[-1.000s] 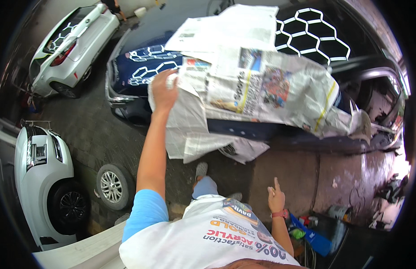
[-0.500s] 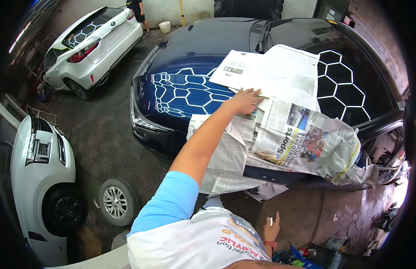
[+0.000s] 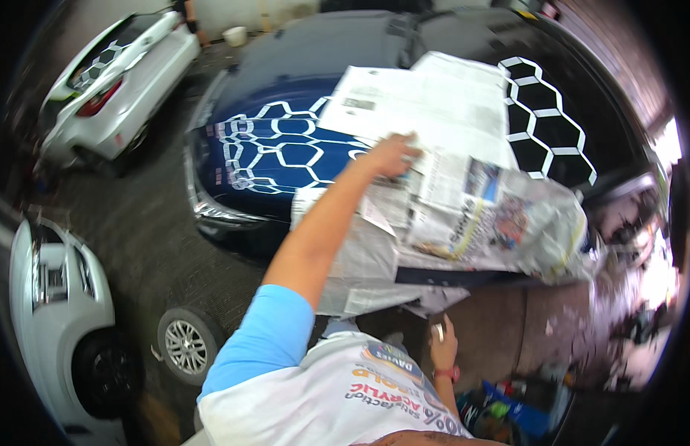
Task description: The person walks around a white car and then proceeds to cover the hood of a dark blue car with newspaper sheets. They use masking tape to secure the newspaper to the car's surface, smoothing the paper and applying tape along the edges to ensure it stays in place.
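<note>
My left hand [image 3: 393, 154] reaches across to the car's hood, its fingers laid on the edge where newspaper sheets overlap. Beneath and beyond it, plain white paper sheets [image 3: 434, 100] cover the rear of the hood and part of the windshield. Printed newspaper [image 3: 501, 223] drapes over the fender nearer me, crumpled at its right end. White honeycomb lines [image 3: 297, 154] show on the uncovered blue hood [image 3: 271, 123]. Low at my side, my right hand [image 3: 445, 346] has its index finger extended and a small white object [image 3: 439, 331] between its fingers, too small to name.
More white hexagon lines [image 3: 557, 111] run over the dark windshield. A white car [image 3: 126, 89] stands far left, another pale car [image 3: 59, 290] near left. A loose wheel [image 3: 187, 343] rests on the floor. Blue and green items [image 3: 520, 412] lie at lower right; a white bucket [image 3: 235, 36] stands behind.
The whole view has shifted and blurred, with the cars moving left and up in it. My left hand stays at the paper, its fingers slightly more bent. My right hand stays low, still holding the small white object.
</note>
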A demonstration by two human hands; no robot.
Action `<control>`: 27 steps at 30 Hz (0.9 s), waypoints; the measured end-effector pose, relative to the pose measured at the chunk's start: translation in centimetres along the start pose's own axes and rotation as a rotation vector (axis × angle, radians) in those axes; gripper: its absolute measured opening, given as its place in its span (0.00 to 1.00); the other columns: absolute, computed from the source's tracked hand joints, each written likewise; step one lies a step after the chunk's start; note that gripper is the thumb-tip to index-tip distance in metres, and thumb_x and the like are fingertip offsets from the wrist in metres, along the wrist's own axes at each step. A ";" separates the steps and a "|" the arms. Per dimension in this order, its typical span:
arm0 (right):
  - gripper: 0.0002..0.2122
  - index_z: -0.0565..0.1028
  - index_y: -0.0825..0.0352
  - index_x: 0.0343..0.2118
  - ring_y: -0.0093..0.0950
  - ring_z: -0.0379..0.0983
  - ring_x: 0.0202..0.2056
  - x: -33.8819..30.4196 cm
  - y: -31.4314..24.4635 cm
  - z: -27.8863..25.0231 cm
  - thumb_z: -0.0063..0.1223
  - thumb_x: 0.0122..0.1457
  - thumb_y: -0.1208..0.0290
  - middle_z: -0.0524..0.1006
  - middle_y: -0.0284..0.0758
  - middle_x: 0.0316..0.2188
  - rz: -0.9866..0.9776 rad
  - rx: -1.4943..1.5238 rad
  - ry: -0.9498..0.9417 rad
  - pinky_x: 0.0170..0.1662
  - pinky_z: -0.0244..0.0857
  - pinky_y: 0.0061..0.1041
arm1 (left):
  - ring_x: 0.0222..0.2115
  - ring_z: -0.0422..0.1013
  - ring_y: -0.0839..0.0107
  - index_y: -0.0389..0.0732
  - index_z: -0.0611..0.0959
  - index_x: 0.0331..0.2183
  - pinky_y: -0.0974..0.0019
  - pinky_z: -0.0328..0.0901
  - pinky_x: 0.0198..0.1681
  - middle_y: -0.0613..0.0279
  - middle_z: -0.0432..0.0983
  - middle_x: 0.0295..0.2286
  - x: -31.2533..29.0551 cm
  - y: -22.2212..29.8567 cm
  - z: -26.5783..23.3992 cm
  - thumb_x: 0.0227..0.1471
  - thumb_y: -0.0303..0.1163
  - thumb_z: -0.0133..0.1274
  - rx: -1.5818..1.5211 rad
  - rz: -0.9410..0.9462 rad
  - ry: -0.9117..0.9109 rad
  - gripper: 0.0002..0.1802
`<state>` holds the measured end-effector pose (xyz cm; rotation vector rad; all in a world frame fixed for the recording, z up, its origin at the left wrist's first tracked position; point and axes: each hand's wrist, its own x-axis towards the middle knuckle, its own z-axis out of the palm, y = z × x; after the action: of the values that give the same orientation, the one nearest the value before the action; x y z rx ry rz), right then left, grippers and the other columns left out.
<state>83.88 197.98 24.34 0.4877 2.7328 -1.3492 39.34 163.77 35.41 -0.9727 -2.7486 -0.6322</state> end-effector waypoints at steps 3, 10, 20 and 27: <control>0.24 0.73 0.62 0.65 0.34 0.80 0.24 0.0 -0.4 -0.2 0.60 0.67 0.65 0.82 0.42 0.25 0.027 -0.013 0.009 0.32 0.72 0.35 | 0.69 0.59 0.45 0.61 0.83 0.61 0.47 0.58 0.71 0.55 0.58 0.72 -0.1 2.4 -1.7 0.61 0.40 0.58 0.077 -0.015 -0.062 0.26; 0.25 0.72 0.65 0.65 0.29 0.80 0.26 1.4 -2.6 0.1 0.61 0.67 0.67 0.81 0.38 0.24 -0.005 0.098 -0.077 0.35 0.73 0.32 | 0.61 0.70 0.49 0.47 0.86 0.56 0.52 0.64 0.66 0.52 0.72 0.62 3.1 1.9 -2.5 0.62 0.37 0.57 0.016 -0.145 0.074 0.21; 0.23 0.74 0.67 0.63 0.36 0.80 0.50 10.0 -28.6 -4.5 0.61 0.67 0.65 0.81 0.43 0.50 -0.559 0.369 -0.095 0.57 0.70 0.31 | 0.31 0.80 0.49 0.38 0.88 0.41 0.53 0.73 0.38 0.51 0.84 0.32 -4.2 14.7 -13.9 0.56 0.21 0.59 -0.235 -0.254 0.852 0.10; 0.27 0.78 0.79 0.54 0.40 0.82 0.49 15.8 -37.6 1.1 0.67 0.62 0.58 0.82 0.52 0.50 -0.577 0.439 0.025 0.53 0.74 0.35 | 0.31 0.78 0.57 0.44 0.89 0.46 0.55 0.70 0.35 0.57 0.83 0.33 -11.8 18.4 -8.0 0.53 0.20 0.60 0.043 -0.271 0.766 0.18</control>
<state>57.38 179.76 49.45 -0.3151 2.6952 -2.0929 60.18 166.43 45.44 -0.2464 -2.1853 -0.7773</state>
